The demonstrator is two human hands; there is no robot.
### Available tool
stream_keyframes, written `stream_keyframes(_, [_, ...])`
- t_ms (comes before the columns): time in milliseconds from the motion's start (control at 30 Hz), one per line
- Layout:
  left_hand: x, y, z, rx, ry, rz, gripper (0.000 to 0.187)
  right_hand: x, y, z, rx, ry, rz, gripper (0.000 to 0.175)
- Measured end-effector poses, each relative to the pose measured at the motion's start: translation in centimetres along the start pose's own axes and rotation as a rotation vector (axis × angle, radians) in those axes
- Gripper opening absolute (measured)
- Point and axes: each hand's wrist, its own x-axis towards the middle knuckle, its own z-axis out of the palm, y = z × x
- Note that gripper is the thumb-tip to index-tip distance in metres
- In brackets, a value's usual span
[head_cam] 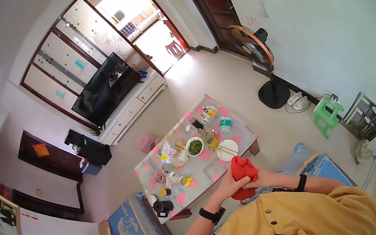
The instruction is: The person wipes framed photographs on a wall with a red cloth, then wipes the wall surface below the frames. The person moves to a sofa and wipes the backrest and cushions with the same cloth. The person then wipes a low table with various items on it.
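Note:
A bunched red cloth (243, 169) is gripped between my two hands in front of my chest. My left hand (231, 185) wraps its near-left side, thumb across the front. On the other side my right hand (262, 180) presses against the cloth, its fingers partly hidden by the fabric. Part of the cloth hangs below my hands. Just beyond it, on the low table (197, 170), lies a white plate (227, 154) with a pair of chopsticks (227, 149) across it. Left of the plate stands a white bowl (189, 152) of chopped green food (195, 147).
Jars, cups, a glass jug of yellow liquid (211, 141), a tissue pack (225, 124) and a black kettle (162, 207) crowd the table. Blue-covered seats (133, 233) flank it. A standing fan (255, 47) and green plastic stool (325, 116) are at the right; a TV (107, 90) is beyond.

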Motion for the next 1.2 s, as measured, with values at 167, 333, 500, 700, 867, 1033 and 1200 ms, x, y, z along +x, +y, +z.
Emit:
stream_keyframes(167, [-1.2, 0.4, 1.3, -0.145, 0.04, -0.041, 0.063, -1.2, 1.2, -2.8, 0.173, -0.131, -0.005, 0.051])
stream_keyframes(333, [-3.0, -0.1, 1.4, -0.093, 0.207, -0.11, 0.032, -1.6, 0.9, -4.4, 0.156, -0.182, 0.097, 0.045])
stream_keyframes(500, [-2.9, -2.4, 0.8, -0.264, 0.327, -0.122, 0.035, -1.5, -0.1, -5.5, 0.197, -0.15, 0.11, 0.045])
stream_keyframes(700, [-1.9, -6.7, 2.2, 0.025, 0.479, -0.058, 0.037, -3.2, 1.2, -6.5, 0.382, -0.094, 0.217, 0.044])
stream_keyframes(867, [-0.4, -6.1, 5.7, -0.112, 0.36, -0.064, 0.041, -4.9, 3.1, -6.8, 0.447, 0.059, 0.216, 0.047])
stream_keyframes(1033, [1.1, -3.9, 7.9, -0.248, 0.296, -0.081, 0.046, -6.2, 3.9, -8.3, 0.453, 0.329, 0.172, 0.054])
stream_keyframes(1200, [1.8, -5.3, 9.1, -0.429, 0.444, -0.046, 0.041, -7.3, 5.3, -7.8, 0.484, 0.106, 0.401, 0.061])
